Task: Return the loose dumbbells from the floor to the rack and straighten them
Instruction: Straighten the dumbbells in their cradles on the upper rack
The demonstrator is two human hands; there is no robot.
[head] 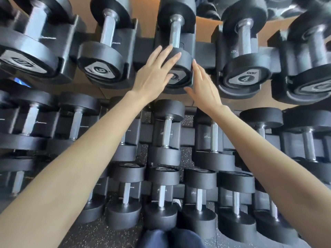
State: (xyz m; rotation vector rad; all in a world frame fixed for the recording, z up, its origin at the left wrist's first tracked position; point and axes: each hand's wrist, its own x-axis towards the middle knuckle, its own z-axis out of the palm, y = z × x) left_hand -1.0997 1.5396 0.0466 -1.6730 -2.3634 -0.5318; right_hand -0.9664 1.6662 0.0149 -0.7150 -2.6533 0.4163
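Black rubber heads and steel handles fill the rack (143, 49), tier on tier. On the top tier I count five dumbbells. The centre dumbbell (176, 33) sits in its cradle there, between the 6 dumbbell (100, 68) and the 4 dumbbell (245, 77). My left hand (154, 72) lies flat over its near head, fingers straight. My right hand (204, 86) touches the right side of that head, fingers straight too; neither hand curls round anything. My left thumb covers part of its number plate, so I cannot read it. The two outermost dumbbells on that tier are cut off by the frame edges and blurred. Below, I make out seven on the middle tier, one largely hidden behind my left forearm. The lowest tier holds at least six, and its left end is too dark to count. Speckled floor (107, 235) shows beneath.
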